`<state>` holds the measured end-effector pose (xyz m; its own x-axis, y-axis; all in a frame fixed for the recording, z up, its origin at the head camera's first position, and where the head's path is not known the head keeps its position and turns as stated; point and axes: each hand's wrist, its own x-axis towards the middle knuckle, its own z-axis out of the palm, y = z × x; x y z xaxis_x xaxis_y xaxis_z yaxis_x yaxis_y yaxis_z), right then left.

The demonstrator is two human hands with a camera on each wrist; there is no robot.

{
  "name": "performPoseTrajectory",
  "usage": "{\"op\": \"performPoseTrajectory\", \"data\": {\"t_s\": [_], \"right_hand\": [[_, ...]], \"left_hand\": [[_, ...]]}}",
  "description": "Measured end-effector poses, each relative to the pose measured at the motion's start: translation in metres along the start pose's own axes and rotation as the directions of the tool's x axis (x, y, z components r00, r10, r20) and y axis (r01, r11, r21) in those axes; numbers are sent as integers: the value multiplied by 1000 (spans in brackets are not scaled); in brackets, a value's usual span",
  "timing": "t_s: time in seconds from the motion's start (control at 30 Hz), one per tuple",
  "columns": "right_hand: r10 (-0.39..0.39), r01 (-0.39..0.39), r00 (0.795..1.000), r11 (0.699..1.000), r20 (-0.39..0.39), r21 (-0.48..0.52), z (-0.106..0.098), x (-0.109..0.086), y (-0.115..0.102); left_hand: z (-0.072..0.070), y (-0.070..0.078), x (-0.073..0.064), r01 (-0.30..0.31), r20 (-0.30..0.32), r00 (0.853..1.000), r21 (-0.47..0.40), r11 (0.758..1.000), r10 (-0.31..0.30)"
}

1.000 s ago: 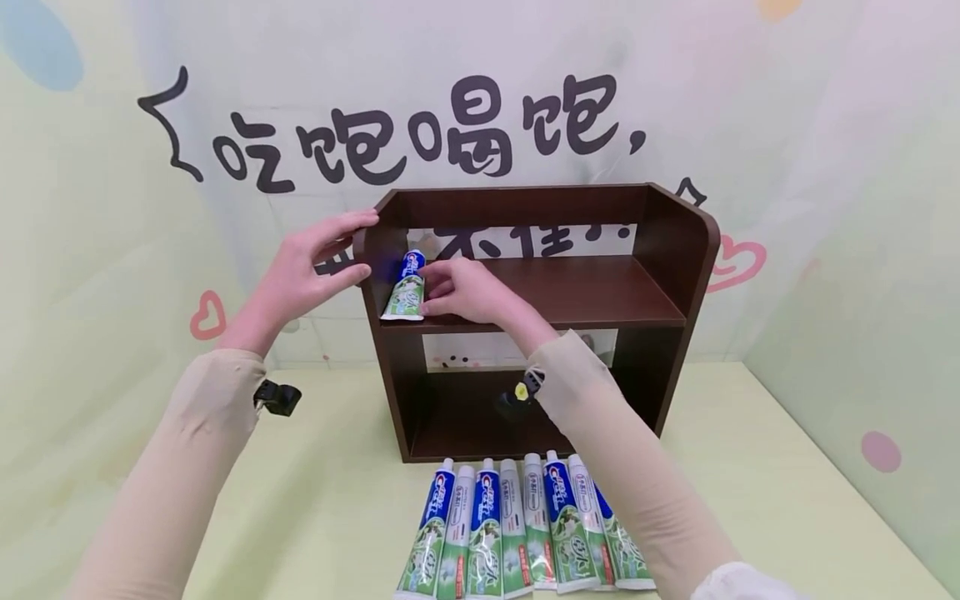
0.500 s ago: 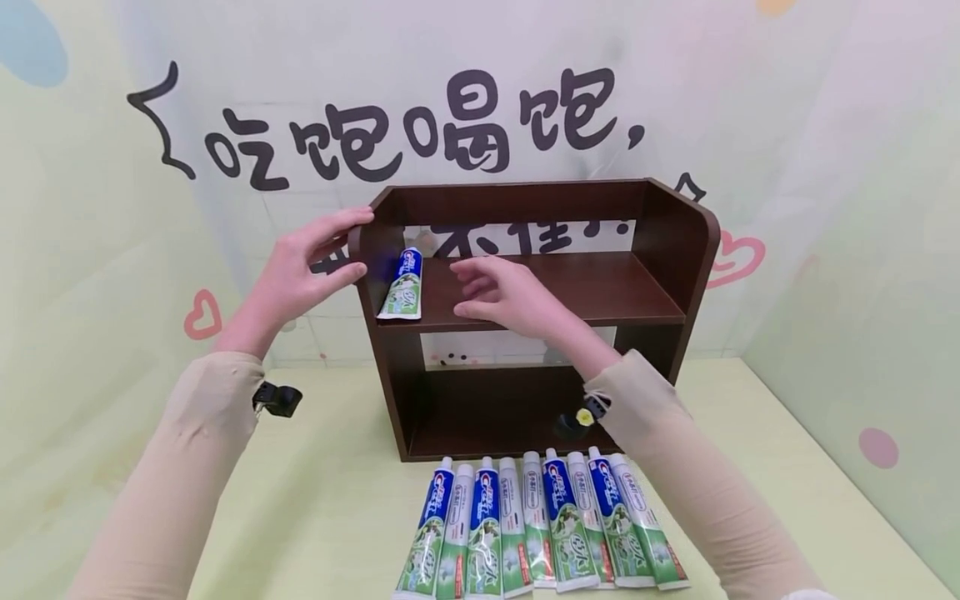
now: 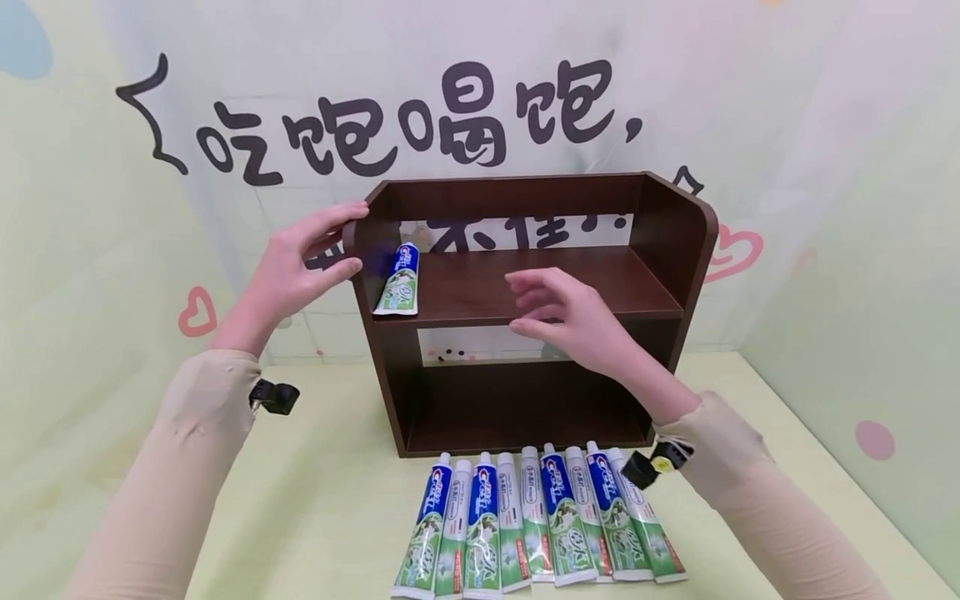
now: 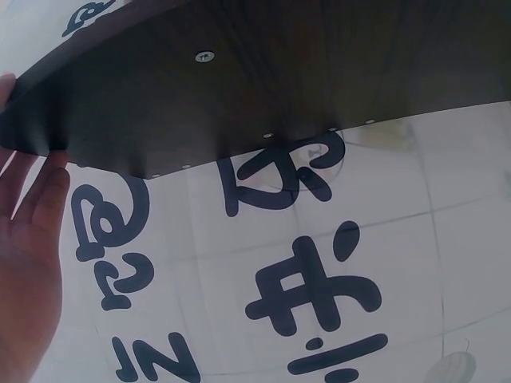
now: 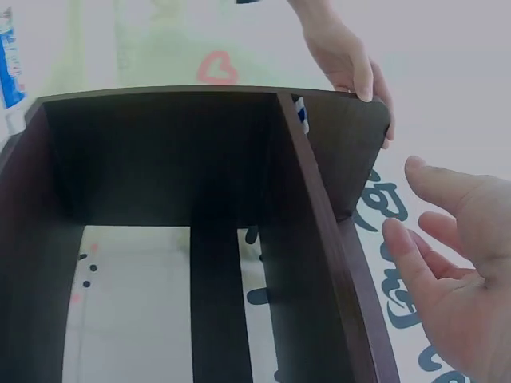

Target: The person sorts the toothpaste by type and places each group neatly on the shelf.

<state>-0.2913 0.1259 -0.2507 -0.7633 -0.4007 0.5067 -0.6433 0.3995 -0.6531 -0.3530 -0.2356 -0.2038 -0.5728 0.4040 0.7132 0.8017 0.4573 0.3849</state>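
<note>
A dark brown two-tier shelf (image 3: 540,310) stands on the table. My left hand (image 3: 296,262) holds the edge of its left side panel (image 4: 160,96). The right wrist view shows that left hand (image 5: 347,60) with thumb and fingers at the panel edge. On the upper tier's left end, a blue, white and green toothpaste tube (image 3: 401,282) leans against the side panel, cap end up. My right hand (image 3: 581,317) hovers in front of the upper tier, fingers loosely bent and nothing in them; the right wrist view shows this hand (image 5: 459,255) with thumb and fingers apart.
A row of several toothpaste tubes (image 3: 483,533), blue-capped-end and silver-grey ones mixed, lies on the pale table (image 3: 300,500) before the shelf, caps toward it. A wall (image 3: 315,50) with large black lettering rises close behind.
My right hand has let go of the toothpaste tube on the upper tier and moved right and toward me. The left hand keeps its place on the shelf's side panel.
</note>
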Motion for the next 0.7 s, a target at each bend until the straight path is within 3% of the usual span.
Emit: {"op": "performPoseTrajectory", "data": {"t_s": [0.3, 0.7], "right_hand": [[-37, 34, 997, 999, -63, -38, -4, -39, 18], [116, -118, 991, 993, -70, -24, -1, -97, 62]], "left_hand": [[0, 1, 1, -3, -4, 1000, 15, 1000, 3], [0, 1, 1, -1, -8, 1000, 16, 1000, 2]]}}
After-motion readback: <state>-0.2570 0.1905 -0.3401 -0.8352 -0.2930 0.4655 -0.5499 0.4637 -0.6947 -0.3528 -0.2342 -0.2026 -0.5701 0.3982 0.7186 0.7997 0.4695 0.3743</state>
